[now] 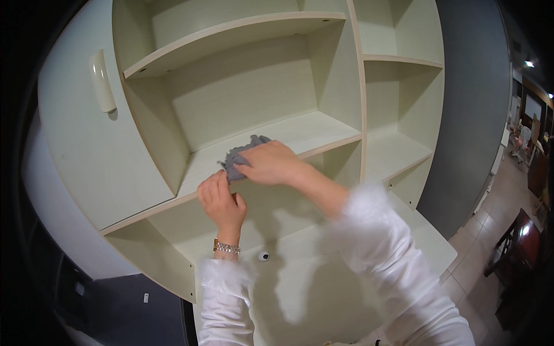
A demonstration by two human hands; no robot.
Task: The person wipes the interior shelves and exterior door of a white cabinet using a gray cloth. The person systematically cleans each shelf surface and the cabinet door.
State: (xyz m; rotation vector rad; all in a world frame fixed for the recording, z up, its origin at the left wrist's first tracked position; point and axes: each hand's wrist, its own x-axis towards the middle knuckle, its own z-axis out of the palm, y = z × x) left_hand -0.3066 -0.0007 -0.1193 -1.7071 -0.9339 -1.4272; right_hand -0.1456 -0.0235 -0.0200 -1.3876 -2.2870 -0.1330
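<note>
A crumpled grey cloth point(236, 161) lies bunched under my right hand point(270, 163), which grips it against a pale shelf board point(307, 132) near its front edge. My left hand point(220, 201) rests on that same front edge, just left of the cloth. Its fingertips curl over the edge at the cloth's near corner; whether they pinch the cloth is hard to tell. A metal-band watch point(226, 247) circles my left wrist. Both sleeves are white with fluffy cuffs.
On the left is a cabinet door point(99, 151) with a cream handle point(103, 82). An upper shelf point(242, 36) hangs above my hands, and a vertical divider point(362, 95) stands to the right. Below is a desktop point(320, 298) with a round cable grommet point(263, 256). A dark chair point(515, 248) stands at far right.
</note>
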